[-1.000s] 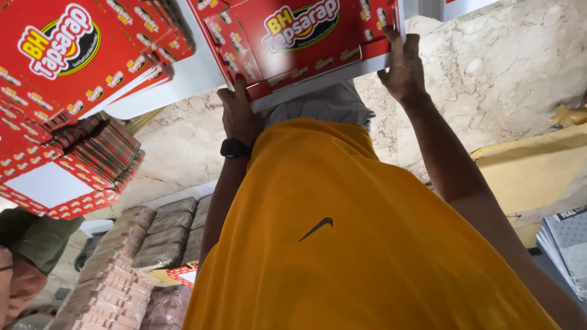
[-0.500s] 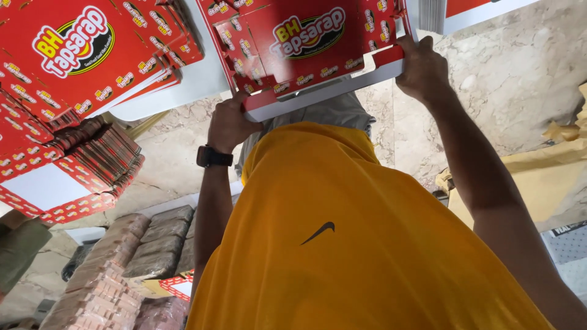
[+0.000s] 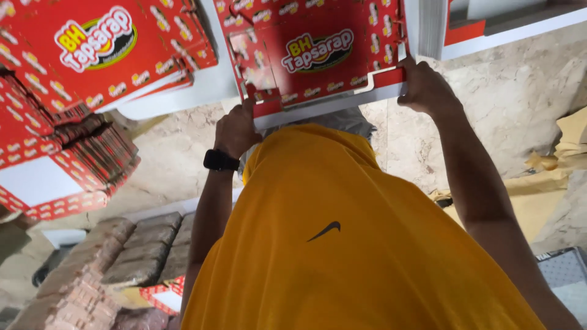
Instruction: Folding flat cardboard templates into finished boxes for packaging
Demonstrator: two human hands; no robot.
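Red printed cardboard sheet [image 3: 315, 55], a flat die-cut carton blank with white edges, is held at the 12 o'clock part of the head view, above the yellow shirt [image 3: 342, 244] that fills the lower middle. An oval label in yellow and black with white lettering is printed at the sheet's centre, and small copies of the same label are scattered over the red ground. The sheet's near left corner is gripped by the left hand [image 3: 235, 131], fingers curled around the edge; a black wristwatch [image 3: 220, 161] is worn on that wrist. The near right corner is gripped by the right hand [image 3: 425, 88], closed on the white-edged border.

At 10 o'clock a stack of like red sheets [image 3: 104, 55] is seen, the top one bearing a larger oval label of the same colours. Below it, toward 9 o'clock, a thicker pile of folded red blanks [image 3: 67, 165] is shown edge-on, with a white underside facing out. At 7 o'clock brownish wrapped bundles [image 3: 116, 256] are laid in rows, and just beside them a small red and white carton piece [image 3: 162, 296] is seen. A pale stone floor [image 3: 520, 104] is visible at 2 o'clock, with tan paper [image 3: 550, 189] at 3 o'clock. At 1 o'clock a white panel with a red band [image 3: 489, 24] is seen
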